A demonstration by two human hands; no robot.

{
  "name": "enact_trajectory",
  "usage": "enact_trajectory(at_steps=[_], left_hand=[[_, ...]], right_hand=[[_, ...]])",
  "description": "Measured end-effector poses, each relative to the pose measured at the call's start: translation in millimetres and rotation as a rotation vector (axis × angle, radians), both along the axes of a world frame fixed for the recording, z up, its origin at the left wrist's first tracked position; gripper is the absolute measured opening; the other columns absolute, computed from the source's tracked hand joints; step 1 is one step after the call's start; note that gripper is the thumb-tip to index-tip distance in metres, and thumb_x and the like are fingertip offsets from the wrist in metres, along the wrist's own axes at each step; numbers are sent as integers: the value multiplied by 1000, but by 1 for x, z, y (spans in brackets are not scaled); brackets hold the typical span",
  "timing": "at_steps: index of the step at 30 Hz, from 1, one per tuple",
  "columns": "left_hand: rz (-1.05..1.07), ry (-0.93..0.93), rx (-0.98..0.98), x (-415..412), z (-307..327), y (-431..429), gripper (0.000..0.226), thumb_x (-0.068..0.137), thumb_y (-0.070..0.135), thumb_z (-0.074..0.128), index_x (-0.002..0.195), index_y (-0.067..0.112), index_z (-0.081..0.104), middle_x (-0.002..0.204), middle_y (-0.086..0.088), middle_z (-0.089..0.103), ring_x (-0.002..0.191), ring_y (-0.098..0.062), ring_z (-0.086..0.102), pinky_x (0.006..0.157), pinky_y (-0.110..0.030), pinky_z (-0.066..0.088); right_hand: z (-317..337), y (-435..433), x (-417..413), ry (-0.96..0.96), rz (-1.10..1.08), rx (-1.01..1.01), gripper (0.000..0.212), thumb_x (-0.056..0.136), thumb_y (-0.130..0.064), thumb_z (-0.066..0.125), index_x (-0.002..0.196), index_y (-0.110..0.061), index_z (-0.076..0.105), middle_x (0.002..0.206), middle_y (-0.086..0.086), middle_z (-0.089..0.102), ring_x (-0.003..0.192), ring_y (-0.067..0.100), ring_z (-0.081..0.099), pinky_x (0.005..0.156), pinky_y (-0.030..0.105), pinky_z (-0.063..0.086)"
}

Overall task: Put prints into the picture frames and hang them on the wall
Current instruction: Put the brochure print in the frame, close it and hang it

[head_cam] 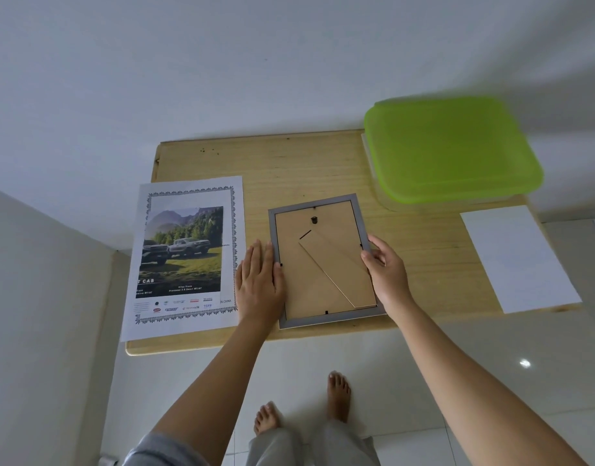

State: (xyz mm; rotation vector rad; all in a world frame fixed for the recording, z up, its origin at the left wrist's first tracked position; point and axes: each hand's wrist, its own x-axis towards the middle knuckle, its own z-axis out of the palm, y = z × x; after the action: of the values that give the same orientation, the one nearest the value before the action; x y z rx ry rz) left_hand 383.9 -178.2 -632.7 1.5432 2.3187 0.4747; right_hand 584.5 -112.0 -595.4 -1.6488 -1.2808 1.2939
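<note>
A grey picture frame [323,260] lies face down on the wooden table [289,163], its brown backing board and folded stand showing. My left hand [261,284] lies flat with straight fingers against the frame's left edge. My right hand [385,272] grips the frame's right edge, thumb on the backing. A print of pickup trucks in a mountain meadow [185,257] lies face up to the left of the frame, overhanging the table's left edge.
A clear box with a green lid [450,149] sits at the table's back right corner. A blank white sheet [519,258] lies at the right edge. White walls stand behind and to the left. My bare feet are on the tiled floor below.
</note>
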Motion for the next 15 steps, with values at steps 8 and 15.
enact_trajectory(at_steps=[8, 15], left_hand=[[-149, 44, -141, -10, 27, 7, 48, 99, 36, 27, 143, 18, 25, 152, -9, 20, 141, -25, 18, 113, -41, 20], [-181, -293, 35, -5, 87, 14, 47, 100, 30, 33, 143, 13, 30, 150, -9, 30, 138, -23, 28, 109, -36, 26]], right_hand=[[28, -5, -3, 79, -95, 51, 39, 91, -8, 54, 130, -12, 51, 92, 3, 58, 90, 11, 54, 85, 15, 43], [75, -24, 0, 18, -79, 238, 36, 92, -13, 53, 128, -16, 53, 94, 0, 61, 89, 12, 54, 74, 9, 41]])
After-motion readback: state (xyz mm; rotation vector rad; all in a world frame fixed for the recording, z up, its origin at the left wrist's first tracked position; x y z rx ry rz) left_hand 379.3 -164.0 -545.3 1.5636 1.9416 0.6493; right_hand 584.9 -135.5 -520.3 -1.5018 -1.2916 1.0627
